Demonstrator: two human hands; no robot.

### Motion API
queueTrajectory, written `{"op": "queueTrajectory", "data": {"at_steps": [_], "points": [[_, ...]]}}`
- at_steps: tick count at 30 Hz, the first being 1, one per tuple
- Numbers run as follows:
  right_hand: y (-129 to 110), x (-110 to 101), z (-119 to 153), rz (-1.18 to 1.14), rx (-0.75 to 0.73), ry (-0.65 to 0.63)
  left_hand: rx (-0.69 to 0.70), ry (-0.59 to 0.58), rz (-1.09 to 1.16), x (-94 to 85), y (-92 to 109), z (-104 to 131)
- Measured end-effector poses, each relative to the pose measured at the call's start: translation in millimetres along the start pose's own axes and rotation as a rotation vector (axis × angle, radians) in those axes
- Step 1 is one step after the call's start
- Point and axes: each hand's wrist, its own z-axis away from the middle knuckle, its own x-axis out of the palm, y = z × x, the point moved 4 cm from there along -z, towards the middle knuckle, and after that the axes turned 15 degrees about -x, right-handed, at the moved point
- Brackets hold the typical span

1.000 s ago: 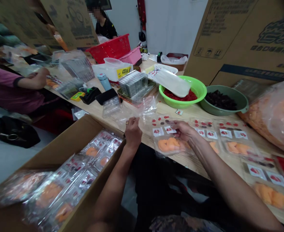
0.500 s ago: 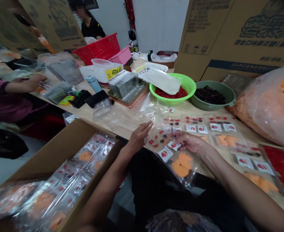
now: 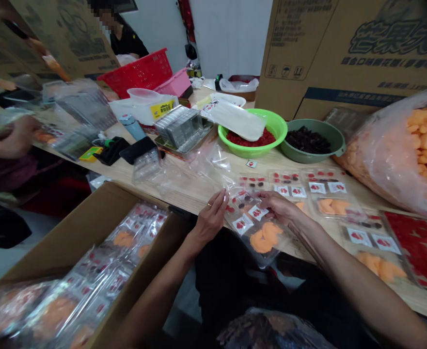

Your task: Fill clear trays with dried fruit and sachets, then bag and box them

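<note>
A clear plastic tray (image 3: 251, 241) with orange pieces, two white sachets with red print and small red and dark pieces tilts over the table's front edge. My right hand (image 3: 278, 207) grips the tray at its upper right side, thumb and fingers closed. My left hand (image 3: 211, 218) is closed at the tray's upper left, its fingertips pinching a clear plastic bag (image 3: 216, 162) that spreads out beyond them. How far the bag covers the tray I cannot tell. Similar filled trays (image 3: 331, 201) lie just right of my right hand.
At lower left an open carton (image 3: 53, 242) holds several bagged trays. Along the back stand a bright green basin (image 3: 280, 133), a dark green bowl (image 3: 308, 155) and a large bag of orange pieces (image 3: 376, 155). Another person's arm (image 3: 6, 145) is at the far left.
The tray has shifted slightly left and up, in my right hand. My left fingers have drawn together at its upper left corner. The whole view has also shifted a little.
</note>
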Motion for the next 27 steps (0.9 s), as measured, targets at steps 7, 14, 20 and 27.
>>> {"op": "queueTrajectory", "data": {"at_steps": [7,14,20,27], "points": [[2.6,18.0,4.1,-0.012,-0.071,0.075,-0.165,0.156,-0.006,-2.7,12.6,16.0],[5.0,32.3,-1.7,-0.097,-0.135,0.152,-0.099,0.052,0.076,-6.5,28.0,25.4],[11.6,31.2,-1.6,-0.142,-0.135,0.101,-0.386,0.195,0.446,-34.9,2.0,40.4],[23.1,58.2,-0.6,-0.060,-0.058,0.077,-1.507,-0.138,1.480,-8.3,-16.8,31.5]]}}
